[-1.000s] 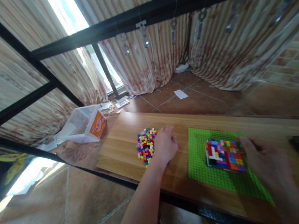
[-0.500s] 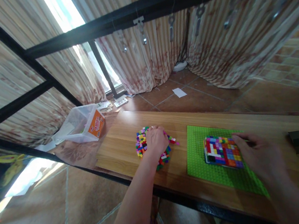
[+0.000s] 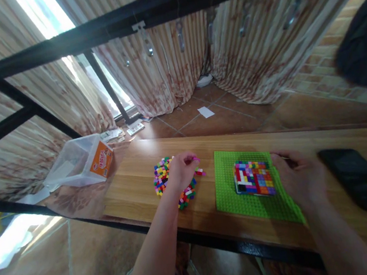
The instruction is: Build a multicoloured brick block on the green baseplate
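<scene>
A loose heap of small multicoloured toy bricks [image 3: 161, 177] lies on the wooden table. Over its right side is my left hand [image 3: 182, 170], thumb and fingertips pinching a magenta toy brick [image 3: 194, 158]. To the right lies a green studded baseplate [image 3: 226, 186]. On it sits a flat rectangular block of colourful bricks [image 3: 254, 177], with layers visible at its near side. My right hand [image 3: 303, 179] is at the baseplate's right edge, fingers curled and thumb against the far corner. Its palm side and the parts of the plate beneath are hidden.
A dark phone [image 3: 363, 178] lies right of my right hand. Beyond the table's left end stands a clear plastic box [image 3: 81, 163] with an orange label. A black metal bar [image 3: 87, 37] crosses above, with striped curtains behind. A dark rounded shape [image 3: 364, 43] is at upper right.
My left hand has turned up from the heap, and a magenta brick now shows in its fingertips. My right hand stays by the baseplate's edge. The view has shifted right, bringing the phone into sight.
</scene>
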A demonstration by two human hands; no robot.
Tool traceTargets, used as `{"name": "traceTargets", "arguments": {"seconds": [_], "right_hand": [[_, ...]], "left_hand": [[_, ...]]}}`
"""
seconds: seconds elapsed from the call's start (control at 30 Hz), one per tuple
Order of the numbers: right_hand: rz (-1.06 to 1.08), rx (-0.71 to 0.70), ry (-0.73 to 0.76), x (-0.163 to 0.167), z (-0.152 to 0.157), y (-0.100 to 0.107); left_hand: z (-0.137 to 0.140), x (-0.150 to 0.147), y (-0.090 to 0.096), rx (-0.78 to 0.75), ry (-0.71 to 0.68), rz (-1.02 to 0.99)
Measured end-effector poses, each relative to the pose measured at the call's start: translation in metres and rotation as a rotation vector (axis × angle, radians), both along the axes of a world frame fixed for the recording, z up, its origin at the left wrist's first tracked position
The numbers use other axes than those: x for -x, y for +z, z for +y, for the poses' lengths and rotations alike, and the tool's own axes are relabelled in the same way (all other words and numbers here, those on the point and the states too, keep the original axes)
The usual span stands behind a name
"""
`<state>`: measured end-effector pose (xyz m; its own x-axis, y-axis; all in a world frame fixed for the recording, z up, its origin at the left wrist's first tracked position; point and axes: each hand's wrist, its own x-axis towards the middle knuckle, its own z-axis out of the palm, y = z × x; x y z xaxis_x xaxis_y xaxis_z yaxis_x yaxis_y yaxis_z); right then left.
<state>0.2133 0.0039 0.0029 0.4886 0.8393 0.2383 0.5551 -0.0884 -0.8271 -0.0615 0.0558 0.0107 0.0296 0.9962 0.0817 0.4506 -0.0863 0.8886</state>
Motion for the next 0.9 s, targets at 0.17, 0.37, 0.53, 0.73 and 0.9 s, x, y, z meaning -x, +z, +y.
{"name": "traceTargets", "arguments": {"seconds": [0.17,0.37,0.53,0.73,0.9], "right_hand": [[-0.023,-0.337,0.192,0.023,-0.007,0.008],[-0.022,-0.254,0.399,0.050,-0.014,0.013],[0.077,-0.236,0.463,0.056,-0.014,0.017],[0.193,-0.207,0.455,0.053,-0.014,0.018],[0.292,-0.179,0.447,0.052,-0.015,0.017]], "left_hand": [[-0.016,-0.029,0.006,0.278,-0.059,-0.700],[-0.034,-0.060,0.011,0.469,-0.111,-1.042],[-0.040,-0.074,0.009,0.490,-0.128,-1.053],[-0.039,-0.078,0.006,0.214,-0.195,-0.799],[-0.040,-0.079,0.004,0.034,-0.278,-0.604]]}}
